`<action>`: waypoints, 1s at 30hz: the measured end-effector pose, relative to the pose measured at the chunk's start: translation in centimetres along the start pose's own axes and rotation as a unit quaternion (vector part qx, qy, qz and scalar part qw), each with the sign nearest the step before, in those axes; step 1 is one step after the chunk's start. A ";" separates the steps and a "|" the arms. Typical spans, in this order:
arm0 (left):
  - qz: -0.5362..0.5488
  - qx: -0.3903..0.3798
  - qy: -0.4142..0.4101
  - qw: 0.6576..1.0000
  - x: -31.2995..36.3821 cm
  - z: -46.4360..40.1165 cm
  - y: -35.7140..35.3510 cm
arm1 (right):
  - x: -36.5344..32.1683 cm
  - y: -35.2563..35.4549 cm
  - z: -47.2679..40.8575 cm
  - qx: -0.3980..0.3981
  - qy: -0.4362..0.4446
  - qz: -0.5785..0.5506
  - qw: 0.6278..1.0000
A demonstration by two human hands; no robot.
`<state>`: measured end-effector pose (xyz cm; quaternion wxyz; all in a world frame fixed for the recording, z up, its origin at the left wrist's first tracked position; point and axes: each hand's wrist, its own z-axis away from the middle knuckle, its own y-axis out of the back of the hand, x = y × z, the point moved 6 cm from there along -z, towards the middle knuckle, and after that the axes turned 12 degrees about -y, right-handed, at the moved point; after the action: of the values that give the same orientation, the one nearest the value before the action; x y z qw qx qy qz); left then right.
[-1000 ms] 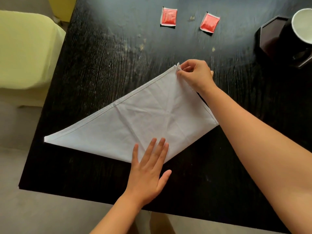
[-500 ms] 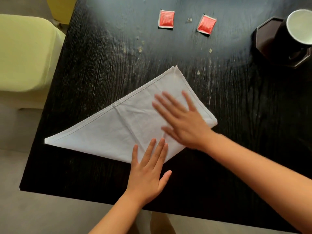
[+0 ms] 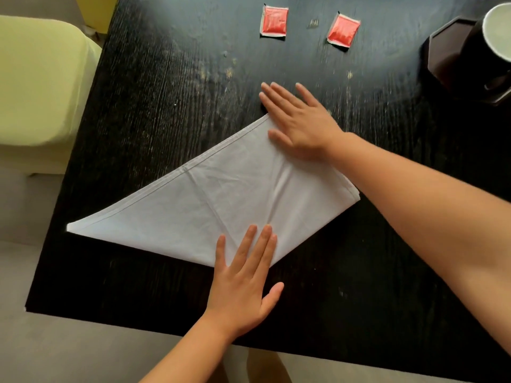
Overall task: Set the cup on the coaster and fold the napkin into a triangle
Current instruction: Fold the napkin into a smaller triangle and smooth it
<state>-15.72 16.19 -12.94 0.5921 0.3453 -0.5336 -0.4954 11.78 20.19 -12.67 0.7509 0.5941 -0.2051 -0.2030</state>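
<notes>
A white cloth napkin (image 3: pixel 221 200) lies folded into a triangle on the black table (image 3: pixel 359 272). My left hand (image 3: pixel 246 280) rests flat, fingers apart, with its fingertips on the napkin's near point. My right hand (image 3: pixel 298 123) lies flat over the napkin's far corner, its fingers reaching past the cloth onto the table. At the far right a black cup (image 3: pixel 486 48) with a white inside stands on a dark octagonal coaster (image 3: pixel 439 42), partly cut off by the frame edge.
Two red sachets (image 3: pixel 274 24) (image 3: pixel 343 31) lie at the table's far side. A pale yellow-green seat (image 3: pixel 38 87) stands off the table's left edge. The table's near edge runs just below my left wrist.
My right hand let go of the napkin's far corner, swept flat across the middle of the cloth, and now presses at the far corner again. My left hand has stayed put.
</notes>
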 end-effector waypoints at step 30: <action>-0.006 0.050 0.061 0.997 -1.7 -6.3 1.6 | -2.9 -0.2 13.3 0.035 -0.177 -0.080 0.980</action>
<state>-9.18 17.47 -13.10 0.6021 0.4077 -0.5186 -0.4498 2.05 10.98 -10.31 0.6627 0.5889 -0.2938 -0.3574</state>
